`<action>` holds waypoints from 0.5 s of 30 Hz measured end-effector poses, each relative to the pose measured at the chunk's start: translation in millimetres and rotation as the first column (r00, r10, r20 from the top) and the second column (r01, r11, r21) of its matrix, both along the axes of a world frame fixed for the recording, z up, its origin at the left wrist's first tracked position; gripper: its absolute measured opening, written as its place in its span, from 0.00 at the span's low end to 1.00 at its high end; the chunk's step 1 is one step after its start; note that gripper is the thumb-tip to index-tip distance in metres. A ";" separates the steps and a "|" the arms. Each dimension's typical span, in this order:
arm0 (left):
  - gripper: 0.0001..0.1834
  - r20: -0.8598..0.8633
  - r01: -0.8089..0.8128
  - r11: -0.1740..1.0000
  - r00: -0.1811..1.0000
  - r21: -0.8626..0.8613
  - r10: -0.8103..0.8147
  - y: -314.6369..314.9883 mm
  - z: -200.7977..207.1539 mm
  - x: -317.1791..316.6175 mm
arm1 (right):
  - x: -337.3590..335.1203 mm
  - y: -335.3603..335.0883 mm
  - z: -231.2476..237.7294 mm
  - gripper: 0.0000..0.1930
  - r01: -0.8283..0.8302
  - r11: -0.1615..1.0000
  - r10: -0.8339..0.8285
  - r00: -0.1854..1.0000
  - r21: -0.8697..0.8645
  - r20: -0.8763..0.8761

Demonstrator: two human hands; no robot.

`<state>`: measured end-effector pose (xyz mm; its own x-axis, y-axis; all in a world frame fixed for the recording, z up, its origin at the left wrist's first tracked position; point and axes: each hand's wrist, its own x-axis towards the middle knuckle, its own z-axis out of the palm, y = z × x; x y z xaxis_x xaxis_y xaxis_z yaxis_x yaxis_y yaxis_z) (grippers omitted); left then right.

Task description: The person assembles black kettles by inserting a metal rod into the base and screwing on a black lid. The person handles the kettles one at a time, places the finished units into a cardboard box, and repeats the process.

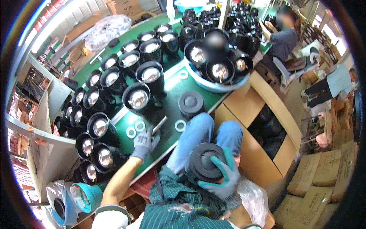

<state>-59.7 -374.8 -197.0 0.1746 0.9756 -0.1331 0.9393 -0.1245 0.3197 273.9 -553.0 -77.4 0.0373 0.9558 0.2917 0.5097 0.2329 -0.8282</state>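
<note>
On my lap rests a round black canister point(202, 162), its ringed, lid-like face turned up. My right hand point(225, 177), in a grey and teal glove, is closed over its right side. My left hand point(144, 145), in a grey glove, is low over the green table point(167, 147). A short, pale metal strip point(159, 124) sticks out from between its thumb and fingers. White rings point(140, 126) lie just beyond that hand, and another white ring point(180, 126) is to its right. A similar black canister point(191, 104) stands near the table edge.
Black cups with shiny metal insides point(137, 98) crowd the table's left and far parts. More fill a blue basin point(219, 87). An open cardboard box point(253, 147) stands right of my knees. A co-worker point(284, 40) sits at the far right; another person point(337, 84) is behind.
</note>
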 end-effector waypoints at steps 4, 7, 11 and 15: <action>0.41 0.113 0.180 0.829 0.953 0.529 -0.279 -26.1 59.7 15.0 | 11.6 35.4 26.8 0.44 0.310 0.948 -0.291 0.762 -0.068 -0.579; 0.47 0.106 0.402 0.525 0.710 0.750 -0.696 -34.7 97.0 25.4 | 28.1 70.4 -20.5 0.33 0.124 0.960 -0.279 0.432 -0.250 -0.858; 0.52 0.492 0.240 0.801 0.682 0.548 -0.541 -20.5 127.3 42.0 | -3.4 125.0 -23.4 0.32 -0.074 0.985 -0.096 0.519 -0.157 -0.849; 0.33 0.563 0.058 0.800 0.680 0.597 -0.469 22.9 157.1 38.2 | -14.1 173.6 -29.9 0.34 -0.215 0.947 -0.009 0.728 -0.241 -0.685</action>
